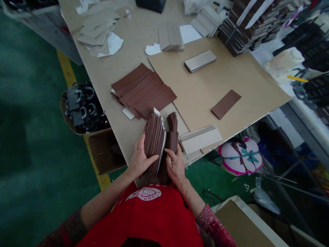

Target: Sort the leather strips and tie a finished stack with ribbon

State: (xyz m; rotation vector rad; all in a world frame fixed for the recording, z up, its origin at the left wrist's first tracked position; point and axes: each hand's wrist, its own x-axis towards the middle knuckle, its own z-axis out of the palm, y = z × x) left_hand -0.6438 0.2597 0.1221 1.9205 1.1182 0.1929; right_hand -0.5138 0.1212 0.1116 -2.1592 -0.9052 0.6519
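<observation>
At the near edge of the table, my left hand [141,158] is closed around a thick stack of brown strips [155,135] standing on edge, its thumb across the near face. A thinner bundle of brown strips [173,132] stands just to the right, and my right hand [175,164] grips it between thumb and fingers. The two stacks lean apart at the top, with a narrow gap between them. Beyond them lies a fanned pile of brown pieces [146,91]. Right of my right hand rests a stack of pale strips [202,139].
A single brown piece [226,104] and a metal-coloured block [200,61] lie on the brown board [254,79]. Grey pieces [171,36] and paper scraps sit farther back. Tall bundled stacks [246,27] stand at back right. A patterned stool cushion [241,156] is below the table's right edge.
</observation>
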